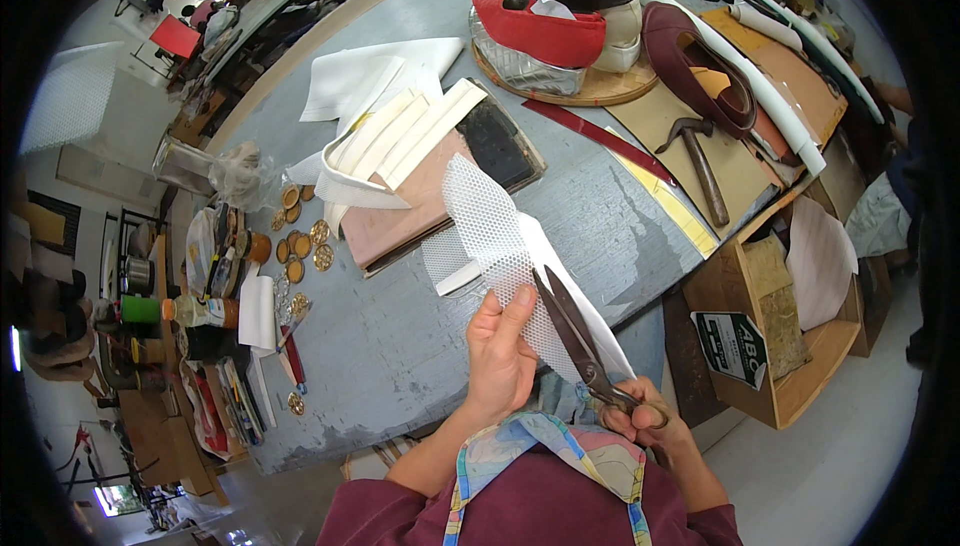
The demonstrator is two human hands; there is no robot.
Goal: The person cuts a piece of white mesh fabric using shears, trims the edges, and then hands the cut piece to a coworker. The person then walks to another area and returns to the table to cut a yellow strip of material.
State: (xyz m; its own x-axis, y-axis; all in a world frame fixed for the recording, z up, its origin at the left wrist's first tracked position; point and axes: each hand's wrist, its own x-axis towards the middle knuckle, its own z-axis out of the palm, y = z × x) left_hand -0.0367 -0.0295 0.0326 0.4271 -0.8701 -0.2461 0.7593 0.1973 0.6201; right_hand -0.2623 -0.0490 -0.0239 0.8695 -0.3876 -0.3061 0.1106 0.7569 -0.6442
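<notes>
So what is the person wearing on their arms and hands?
Nothing covers the left hand or the right hand: no gloves, and no rings or watch that I can see. The forearms are bare too. Dark red sleeves start up near the elbows, and a pastel patchwork apron with a light blue edge hangs over the chest.

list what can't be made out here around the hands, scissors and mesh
Head view only:
- Right hand: its fingers are tucked through the scissors handles, so the grip is partly hidden.
- White mesh sheet: its lower edge runs behind the left hand and the blades, so how far any cut reaches is hidden.
- Small gold discs on the grey table: too small to identify.
- Shelves at the left rim: bent and blurred by the fisheye.
</notes>
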